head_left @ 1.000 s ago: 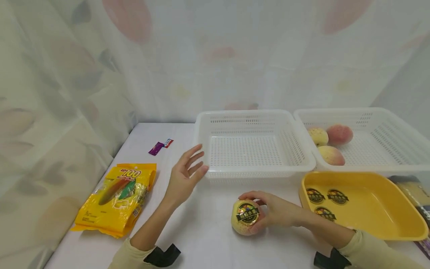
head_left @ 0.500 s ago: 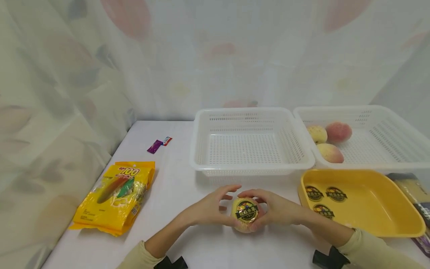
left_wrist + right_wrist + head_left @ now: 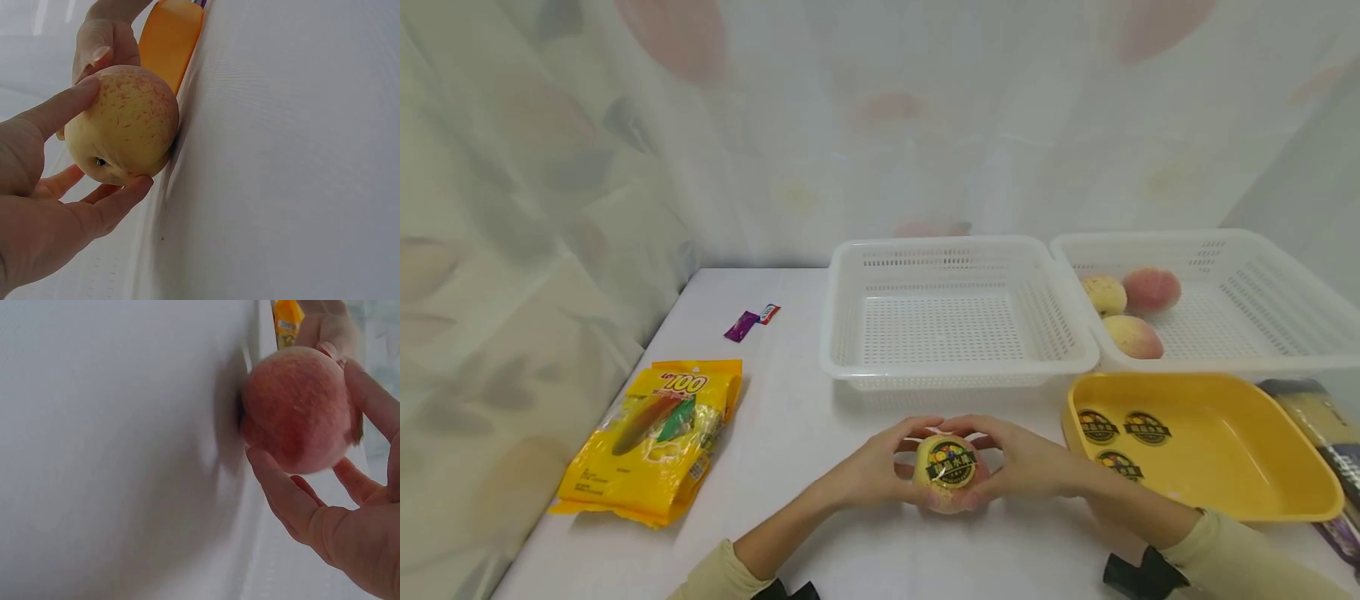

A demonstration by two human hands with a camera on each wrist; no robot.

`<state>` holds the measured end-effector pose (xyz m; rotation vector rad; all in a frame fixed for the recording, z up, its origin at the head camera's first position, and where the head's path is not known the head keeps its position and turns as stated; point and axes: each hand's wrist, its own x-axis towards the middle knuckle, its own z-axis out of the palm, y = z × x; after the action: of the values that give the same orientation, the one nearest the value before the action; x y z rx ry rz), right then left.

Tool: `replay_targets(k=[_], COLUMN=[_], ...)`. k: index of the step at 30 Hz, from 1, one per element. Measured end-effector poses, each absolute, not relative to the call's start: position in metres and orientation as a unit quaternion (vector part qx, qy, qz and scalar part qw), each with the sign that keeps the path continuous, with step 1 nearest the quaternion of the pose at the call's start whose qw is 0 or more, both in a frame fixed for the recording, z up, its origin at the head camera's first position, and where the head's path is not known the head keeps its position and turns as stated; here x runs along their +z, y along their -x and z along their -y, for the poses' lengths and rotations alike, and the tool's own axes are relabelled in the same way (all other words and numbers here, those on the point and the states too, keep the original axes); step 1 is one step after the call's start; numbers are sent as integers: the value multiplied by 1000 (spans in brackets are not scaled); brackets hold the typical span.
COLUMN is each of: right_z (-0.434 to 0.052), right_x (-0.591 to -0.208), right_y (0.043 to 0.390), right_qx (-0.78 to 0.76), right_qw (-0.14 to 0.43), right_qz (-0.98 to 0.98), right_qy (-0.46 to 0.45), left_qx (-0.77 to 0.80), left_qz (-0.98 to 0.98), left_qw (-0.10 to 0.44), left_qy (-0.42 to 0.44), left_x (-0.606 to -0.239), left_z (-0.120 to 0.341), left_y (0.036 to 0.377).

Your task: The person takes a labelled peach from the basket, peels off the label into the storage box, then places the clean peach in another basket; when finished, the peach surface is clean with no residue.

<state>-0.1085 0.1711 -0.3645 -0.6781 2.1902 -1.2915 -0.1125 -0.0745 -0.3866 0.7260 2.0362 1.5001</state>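
Between both hands is a peach, yellow on one side and red on the other, with a round black-and-gold sticker facing up. My left hand grips its yellow side, the thumb on one side and curled fingertips on the other. From the opposite side my right hand holds it the same way. In the left wrist view the peach shows yellow skin with red flecks and a small dark stem hollow. Its red side fills the right wrist view, close to the white tabletop.
A white basket stands behind the hands. Beside it, another white basket holds three peaches. A yellow tray with three stickers sits at right, a dark packet beyond. A yellow candy bag and small wrappers lie left.
My left hand has come down from beside the white basket to the peach and now grips it. My right hand has stayed on the peach throughout.
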Motion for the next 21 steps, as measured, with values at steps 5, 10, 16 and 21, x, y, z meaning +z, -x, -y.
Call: replay_targets(k=[5,10,16,21], right_z=[-184,-193,-199,-197], right_x=[-358,-349,-343,-344], right_y=[111,115,118,120], right_qx=[-473,-506,-585,-606], right_qw=[219,226,347,411], right_qz=[-824,-822,-732,-680], right_qy=[221,129,47,32], left_qx=[560,563,565,569], left_qz=[-744,-744,-743,-740], left_qw=[258,261,261,262], left_qy=[-256,-249,-247,-244], left_x=[-386,-383,-382,-382], left_z=[72,71,71,71], left_y=[112,111,111,110])
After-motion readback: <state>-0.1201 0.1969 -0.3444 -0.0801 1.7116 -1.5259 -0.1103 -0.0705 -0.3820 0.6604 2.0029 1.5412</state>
